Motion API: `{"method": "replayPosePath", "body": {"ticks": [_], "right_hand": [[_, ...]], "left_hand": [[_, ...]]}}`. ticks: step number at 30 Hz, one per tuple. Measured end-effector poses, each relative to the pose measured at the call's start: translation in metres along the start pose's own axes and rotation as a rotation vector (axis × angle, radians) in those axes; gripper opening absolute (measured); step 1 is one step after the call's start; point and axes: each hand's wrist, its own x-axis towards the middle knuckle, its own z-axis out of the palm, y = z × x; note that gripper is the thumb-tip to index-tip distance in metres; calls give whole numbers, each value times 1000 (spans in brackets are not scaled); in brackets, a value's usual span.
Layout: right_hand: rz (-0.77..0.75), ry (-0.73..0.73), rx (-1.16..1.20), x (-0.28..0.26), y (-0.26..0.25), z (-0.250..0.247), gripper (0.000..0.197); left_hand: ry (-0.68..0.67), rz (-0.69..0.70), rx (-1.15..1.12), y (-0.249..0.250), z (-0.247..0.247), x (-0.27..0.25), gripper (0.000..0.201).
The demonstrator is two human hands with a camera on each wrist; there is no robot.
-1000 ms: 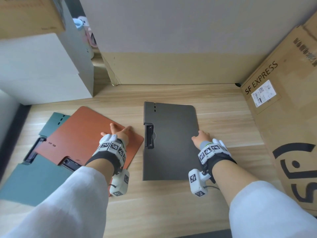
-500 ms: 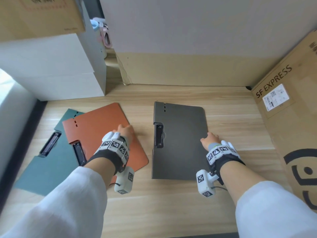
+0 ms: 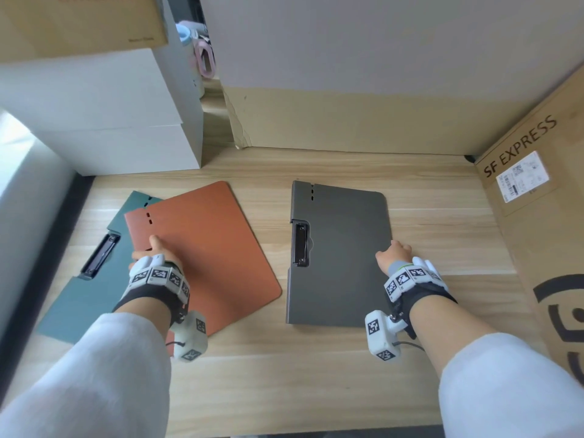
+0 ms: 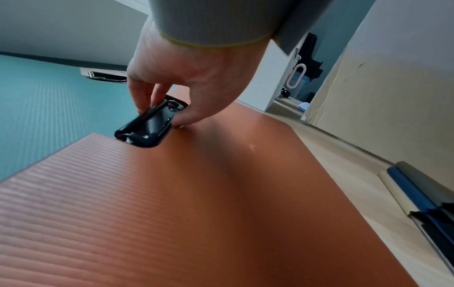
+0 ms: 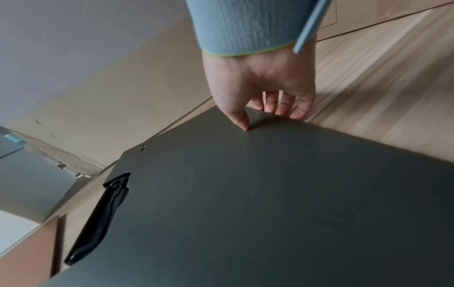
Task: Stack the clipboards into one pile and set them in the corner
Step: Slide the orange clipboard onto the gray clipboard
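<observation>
Three clipboards lie on the wooden table. The orange clipboard partly overlaps the teal clipboard at the left. My left hand pinches the orange board at its black clip, fingers on the clip's far side and thumb on the board beside it. The grey clipboard lies apart in the middle. My right hand holds its right edge, thumb on top and fingers curled over the edge.
A large SF Express cardboard box walls the right side. A cardboard panel stands along the back and meets the box at the back right corner. White boxes stand at the back left.
The orange clipboard has turned and slid left over the teal one. My left hand has shifted from its right edge to its clip. My right hand stays on the grey board's edge.
</observation>
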Motion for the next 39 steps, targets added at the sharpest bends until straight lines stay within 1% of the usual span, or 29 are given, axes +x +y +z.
{"method": "replayPosePath", "body": {"ticks": [2, 5, 6, 8, 12, 14, 15, 18, 19, 23, 26, 28, 30, 33, 36, 37, 39], "right_hand": [[5, 1, -5, -1, -1, 0, 56], [13, 6, -4, -2, -2, 0, 56], [10, 6, -9, -2, -2, 1, 56], [6, -1, -28, -3, -2, 0, 57], [-3, -22, -40, -3, -1, -3, 56], [-8, -29, -39, -2, 1, -4, 57], [-11, -31, -40, -3, 1, -4, 57], [-15, -48, -33, -3, 0, -7, 56], [-15, -57, -27, -4, -1, -8, 55], [-20, -108, 0, -8, -8, -9, 55], [-50, -164, 29, -12, -13, -7, 57], [-80, -200, 54, -12, -15, -4, 59], [-88, -238, 72, -9, -13, -3, 61], [-75, -270, 96, -10, -12, -7, 60], [-89, -283, 112, -11, -12, -9, 59], [-94, -284, 113, -11, -11, -9, 59], [-100, -276, 111, -11, -10, -8, 58]], "left_hand": [[-16, -70, -166, 10, -4, 7, 52], [-25, -94, -350, 26, -8, 18, 65], [-46, -102, -374, 30, -12, 21, 66], [-105, -115, -403, 34, -20, 26, 60], [-178, -29, -452, 38, -34, 40, 54], [-180, -7, -458, 39, -43, 47, 52], [-177, 6, -454, 39, -50, 50, 47], [-180, 83, -398, 41, -76, 49, 17], [-170, 105, -383, 43, -83, 47, 13], [-201, 186, -385, 67, -95, 26, 18], [-233, 226, -402, 95, -85, 3, 17], [-255, 245, -382, 113, -76, -12, 26], [-284, 268, -368, 130, -69, -27, 25], [-301, 310, -304, 153, -60, -46, 11], [-267, 275, -312, 171, -47, -55, 48], [-261, 264, -317, 176, -43, -56, 56], [-258, 252, -306, 183, -37, -58, 63]]}}
